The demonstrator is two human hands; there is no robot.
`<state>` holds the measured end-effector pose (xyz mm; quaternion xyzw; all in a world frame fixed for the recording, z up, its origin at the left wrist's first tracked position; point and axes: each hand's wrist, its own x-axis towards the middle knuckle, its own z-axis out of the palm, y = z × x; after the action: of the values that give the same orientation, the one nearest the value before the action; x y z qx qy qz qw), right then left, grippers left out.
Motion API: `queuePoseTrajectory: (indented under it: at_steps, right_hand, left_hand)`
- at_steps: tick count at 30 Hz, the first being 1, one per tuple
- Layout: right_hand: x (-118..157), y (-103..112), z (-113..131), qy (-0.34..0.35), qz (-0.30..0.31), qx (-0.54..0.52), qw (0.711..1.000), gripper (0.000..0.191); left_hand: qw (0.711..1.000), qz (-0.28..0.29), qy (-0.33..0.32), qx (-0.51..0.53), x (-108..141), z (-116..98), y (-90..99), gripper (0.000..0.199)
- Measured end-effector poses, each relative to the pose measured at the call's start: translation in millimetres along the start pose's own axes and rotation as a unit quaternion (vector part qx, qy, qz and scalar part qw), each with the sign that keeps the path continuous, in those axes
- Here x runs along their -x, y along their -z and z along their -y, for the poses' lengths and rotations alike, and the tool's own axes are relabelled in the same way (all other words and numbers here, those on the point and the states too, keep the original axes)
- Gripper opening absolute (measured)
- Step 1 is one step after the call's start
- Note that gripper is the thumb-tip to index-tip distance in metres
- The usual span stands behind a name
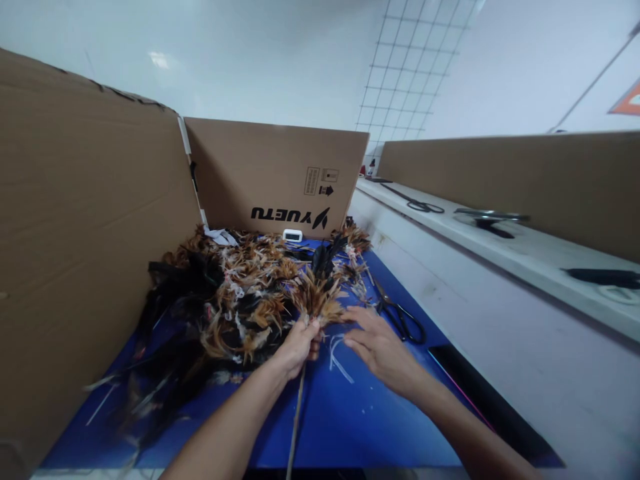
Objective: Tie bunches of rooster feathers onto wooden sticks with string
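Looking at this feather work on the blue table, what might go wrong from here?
The black-handled metal scissors lie close beyond the right hand, which might brush them. Only the left hand grips the brown-and-black feather bundle and thin brownish stick, so they may slip or twist. The loose brown feathers alongside could snag on the bundle.

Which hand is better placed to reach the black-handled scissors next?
Likely the right hand: it looks free and nearer the black-handled scissors; the left hand grips a brown-and-black feather bundle.

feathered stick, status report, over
Left hand gripping feathered stick. Right hand open beside it, contact unclear. Feather pile crowding left side; scissors at right.
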<state>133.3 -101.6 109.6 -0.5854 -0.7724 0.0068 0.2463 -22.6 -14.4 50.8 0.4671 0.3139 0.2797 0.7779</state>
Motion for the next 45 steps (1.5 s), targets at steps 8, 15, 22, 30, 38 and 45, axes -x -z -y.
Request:
queuePoseTrajectory:
  at_steps: [8,15,22,30,38,45]
  right_hand:
    - [-6,-13,4,-0.095,0.158,-0.085,0.979,0.031]
    - [-20,-13,11,-0.026,0.159,0.205,0.965,0.024]
    - [-33,-11,22,0.008,0.185,0.201,0.962,0.027]
    - [-37,-14,26,-0.005,0.198,0.229,0.953,0.028]
    - [-42,-12,31,-0.051,0.207,0.229,0.95,0.027]
    - [-41,-12,27,-0.072,0.199,0.206,0.955,0.021]
  left_hand:
    - [1.0,0.006,0.0,-0.006,0,1,-1.0,0.043]
    - [1.0,0.002,0.019,-0.005,0,3,-1.8,0.045]
    - [0.999,0.001,0.013,-0.029,1,3,-2.2,0.043]
    - [1.0,0.01,0.004,-0.015,0,9,-3.5,0.037]
    - [0.999,0.012,0.033,-0.004,1,7,-3.8,0.038]
    - [0.999,0.031,0.044,0.001,3,6,-5.5,0.039]
